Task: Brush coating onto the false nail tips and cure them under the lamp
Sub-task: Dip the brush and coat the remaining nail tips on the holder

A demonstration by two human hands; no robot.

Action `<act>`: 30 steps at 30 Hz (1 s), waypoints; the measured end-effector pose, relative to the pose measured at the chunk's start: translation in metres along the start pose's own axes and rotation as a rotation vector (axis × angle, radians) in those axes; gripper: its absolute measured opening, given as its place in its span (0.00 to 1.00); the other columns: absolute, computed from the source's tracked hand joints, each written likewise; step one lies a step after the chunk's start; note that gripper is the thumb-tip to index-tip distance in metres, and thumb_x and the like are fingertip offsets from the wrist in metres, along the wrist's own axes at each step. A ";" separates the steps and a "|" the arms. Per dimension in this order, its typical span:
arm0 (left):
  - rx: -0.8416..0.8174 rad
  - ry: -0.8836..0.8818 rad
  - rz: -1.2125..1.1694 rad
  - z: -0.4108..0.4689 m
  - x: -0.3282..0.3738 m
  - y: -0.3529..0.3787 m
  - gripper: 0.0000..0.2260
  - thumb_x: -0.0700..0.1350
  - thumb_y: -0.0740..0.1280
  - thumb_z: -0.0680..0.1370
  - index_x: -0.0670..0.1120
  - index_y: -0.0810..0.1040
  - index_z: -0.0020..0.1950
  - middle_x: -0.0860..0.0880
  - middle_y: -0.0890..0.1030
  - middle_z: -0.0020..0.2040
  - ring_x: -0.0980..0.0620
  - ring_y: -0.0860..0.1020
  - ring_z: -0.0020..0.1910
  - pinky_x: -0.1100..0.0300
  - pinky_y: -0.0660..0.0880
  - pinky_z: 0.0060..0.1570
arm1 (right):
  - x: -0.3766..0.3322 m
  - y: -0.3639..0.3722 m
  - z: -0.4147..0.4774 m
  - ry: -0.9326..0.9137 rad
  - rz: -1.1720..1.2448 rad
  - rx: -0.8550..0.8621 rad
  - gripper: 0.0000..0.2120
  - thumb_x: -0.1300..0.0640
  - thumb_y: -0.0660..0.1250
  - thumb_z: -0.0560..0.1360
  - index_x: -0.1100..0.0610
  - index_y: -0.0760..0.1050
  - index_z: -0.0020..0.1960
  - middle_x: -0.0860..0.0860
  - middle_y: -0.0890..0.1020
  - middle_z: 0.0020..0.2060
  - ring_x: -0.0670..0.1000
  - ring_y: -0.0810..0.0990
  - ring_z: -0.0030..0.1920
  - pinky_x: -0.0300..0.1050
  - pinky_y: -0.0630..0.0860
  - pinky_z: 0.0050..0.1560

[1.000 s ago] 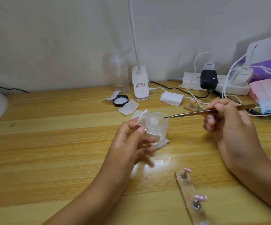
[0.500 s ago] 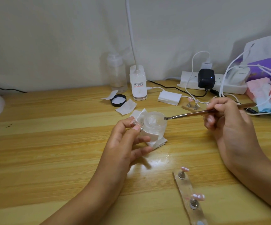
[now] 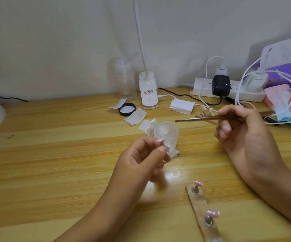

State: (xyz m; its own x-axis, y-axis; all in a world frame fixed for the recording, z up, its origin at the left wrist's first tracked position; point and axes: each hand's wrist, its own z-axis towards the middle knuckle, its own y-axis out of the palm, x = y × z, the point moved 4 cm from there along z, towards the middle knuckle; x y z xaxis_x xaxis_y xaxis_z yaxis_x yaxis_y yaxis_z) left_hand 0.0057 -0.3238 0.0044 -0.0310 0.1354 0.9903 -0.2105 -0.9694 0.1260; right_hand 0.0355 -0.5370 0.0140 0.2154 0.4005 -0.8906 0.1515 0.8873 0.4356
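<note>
Left hand: thumb and forefinger pinch a small pale false nail tip, blurred, just before the clear round coating jar on the wooden counter.
Right hand: grips a thin brown-handled brush, tip beyond the jar.
Hazards: coating dripping onto fingers; right forearm sweeping the clear strip of mounted pink tips.

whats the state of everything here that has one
jar, open, upright
black lid, lying inside up
brush, held level, tip toward the jar
right grip, holds the brush
left grip, pinches a small pale piece, blurred
nail tips, mounted, untouched
black adapter, plugged in, light on
bottle, capped, upright
</note>
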 end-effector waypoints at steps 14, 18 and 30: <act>-0.080 0.022 0.173 -0.004 0.001 0.005 0.02 0.47 0.71 0.71 0.55 0.83 0.41 0.57 0.82 0.38 0.63 0.77 0.36 0.72 0.72 0.35 | 0.004 0.010 -0.002 0.096 0.061 -0.074 0.14 0.57 0.59 0.80 0.55 0.75 0.36 0.48 0.72 0.27 0.45 0.71 0.27 0.36 0.71 0.30; -0.083 0.012 0.177 -0.004 0.000 0.005 0.02 0.47 0.71 0.71 0.54 0.83 0.41 0.58 0.80 0.37 0.63 0.75 0.34 0.70 0.72 0.35 | 0.003 0.013 -0.006 0.048 -0.007 -0.120 0.18 0.62 0.53 0.80 0.54 0.73 0.35 0.50 0.73 0.27 0.46 0.72 0.27 0.36 0.71 0.29; -0.094 0.017 0.181 -0.003 0.000 0.006 0.03 0.47 0.71 0.71 0.55 0.83 0.40 0.57 0.81 0.38 0.62 0.76 0.36 0.70 0.72 0.36 | 0.004 0.009 -0.005 -0.046 -0.106 -0.112 0.14 0.61 0.55 0.79 0.54 0.73 0.37 0.48 0.75 0.28 0.46 0.73 0.29 0.35 0.72 0.31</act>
State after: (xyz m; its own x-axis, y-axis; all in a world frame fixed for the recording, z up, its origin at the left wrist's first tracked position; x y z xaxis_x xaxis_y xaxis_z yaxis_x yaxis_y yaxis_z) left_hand 0.0012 -0.3293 0.0054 -0.0926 -0.0352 0.9951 -0.2904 -0.9550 -0.0608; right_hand 0.0328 -0.5259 0.0135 0.2485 0.2950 -0.9226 0.0676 0.9449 0.3203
